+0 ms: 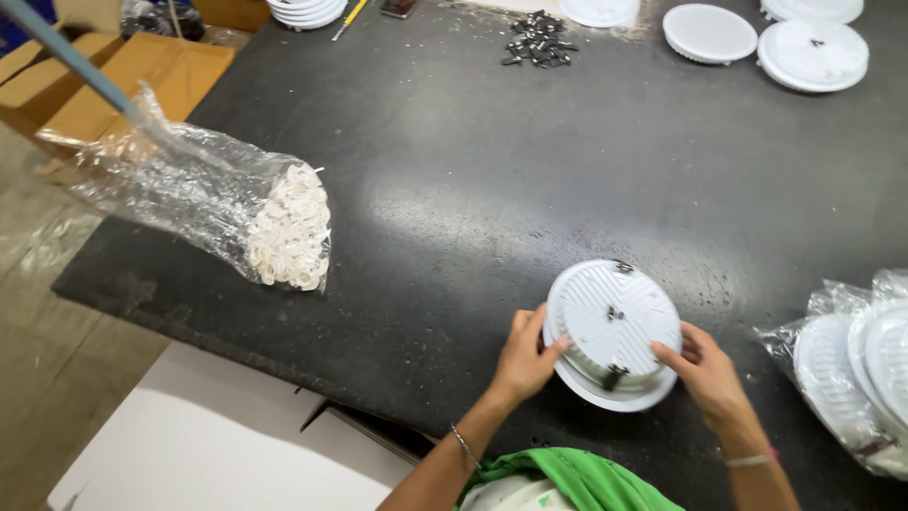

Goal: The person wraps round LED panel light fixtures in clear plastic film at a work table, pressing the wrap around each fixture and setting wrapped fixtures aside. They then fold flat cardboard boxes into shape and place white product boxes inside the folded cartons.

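Here, near the edge of the dark stone table [492, 170]:
- clear plastic bag [189, 189] of small white rings [291, 238], its far end blurred
- cut-off wrapped white discs [856, 364]
- round white ribbed lamp housing [612, 333], clasped by left hand [525, 355] and right hand [705, 371], fingers curled on its rim

round white ribbed plastic lamp housing [613, 331]: matt, grooved back
black stone-like tabletop [492, 170]: smooth, faintly glossy, speckled
clear crinkled plastic bag [180, 185]: shiny film
brown cardboard boxes [123, 80]: dull, papery
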`<action>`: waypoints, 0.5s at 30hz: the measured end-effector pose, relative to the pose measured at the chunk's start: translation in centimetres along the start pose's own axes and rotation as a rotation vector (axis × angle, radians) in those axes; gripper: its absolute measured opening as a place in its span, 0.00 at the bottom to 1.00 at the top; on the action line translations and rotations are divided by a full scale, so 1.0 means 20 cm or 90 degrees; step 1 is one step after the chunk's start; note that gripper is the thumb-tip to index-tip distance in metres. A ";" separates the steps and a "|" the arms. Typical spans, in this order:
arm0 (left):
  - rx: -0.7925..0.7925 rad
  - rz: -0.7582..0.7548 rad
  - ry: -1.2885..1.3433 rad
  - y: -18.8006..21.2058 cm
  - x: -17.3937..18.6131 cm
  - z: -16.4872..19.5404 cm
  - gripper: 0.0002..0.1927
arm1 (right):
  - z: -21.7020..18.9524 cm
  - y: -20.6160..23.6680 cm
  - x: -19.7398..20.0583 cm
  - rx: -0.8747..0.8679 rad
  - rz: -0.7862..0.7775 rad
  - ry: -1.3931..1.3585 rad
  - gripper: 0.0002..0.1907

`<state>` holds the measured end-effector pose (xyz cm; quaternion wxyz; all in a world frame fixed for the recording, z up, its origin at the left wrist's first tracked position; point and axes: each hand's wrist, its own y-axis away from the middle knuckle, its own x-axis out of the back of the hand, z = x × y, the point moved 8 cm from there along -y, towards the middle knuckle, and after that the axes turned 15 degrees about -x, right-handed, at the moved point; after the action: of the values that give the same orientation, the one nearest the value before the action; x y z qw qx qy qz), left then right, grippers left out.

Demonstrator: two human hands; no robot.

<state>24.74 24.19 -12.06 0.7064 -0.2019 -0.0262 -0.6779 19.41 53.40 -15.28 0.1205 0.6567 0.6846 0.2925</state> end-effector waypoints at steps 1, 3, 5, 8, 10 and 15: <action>-0.011 -0.018 0.029 0.02 -0.07 -0.01 0.35 | 0.04 0.04 0.09 -0.016 0.023 0.017 0.39; 0.051 -0.100 0.206 0.07 -0.25 -0.05 0.38 | 0.10 0.14 0.25 -0.004 0.073 0.022 0.42; 0.072 -0.154 0.337 0.11 -0.36 -0.04 0.40 | 0.17 0.23 0.35 -0.011 0.093 0.012 0.44; 0.057 -0.174 0.449 0.09 -0.39 0.05 0.42 | 0.24 0.30 0.41 -0.017 0.112 -0.015 0.44; 0.062 -0.156 0.500 0.01 -0.35 0.09 0.45 | 0.25 0.33 0.41 -0.019 0.124 -0.013 0.44; -0.001 0.446 0.009 -0.13 0.75 -0.09 0.60 | 0.22 0.35 0.41 -0.024 0.166 0.020 0.45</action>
<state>23.07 9.51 -8.38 0.8963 -0.1946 0.0499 -0.3954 26.78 62.14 -13.18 0.0831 0.7329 0.5897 0.3291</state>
